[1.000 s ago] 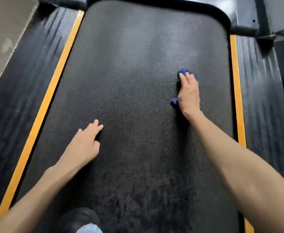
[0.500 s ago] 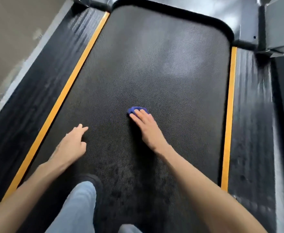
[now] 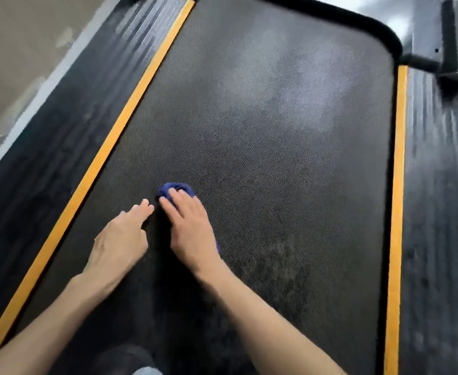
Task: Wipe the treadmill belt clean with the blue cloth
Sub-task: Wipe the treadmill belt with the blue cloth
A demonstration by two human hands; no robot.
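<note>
I see, nearest, the left hand (image 3: 119, 239) lying flat with straight fingers on the treadmill belt (image 3: 276, 131), just beside it the right hand (image 3: 191, 228) pressing, fingers extended, on the bunched blue cloth (image 3: 177, 188), which sits left of the belt's middle, with the bare belt stretching beyond.

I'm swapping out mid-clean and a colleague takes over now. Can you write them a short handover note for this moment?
Right hand: flat, fingers straight, pressing the blue cloth onto the treadmill belt.
Left hand: open, empty, on the belt just beside the right hand.
Cloth: bunched under the right palm, left of belt centre.
Done: cannot tell which areas are wiped; mottled marks show on the near belt.
Left: probably that marked part, then the rest.
</note>
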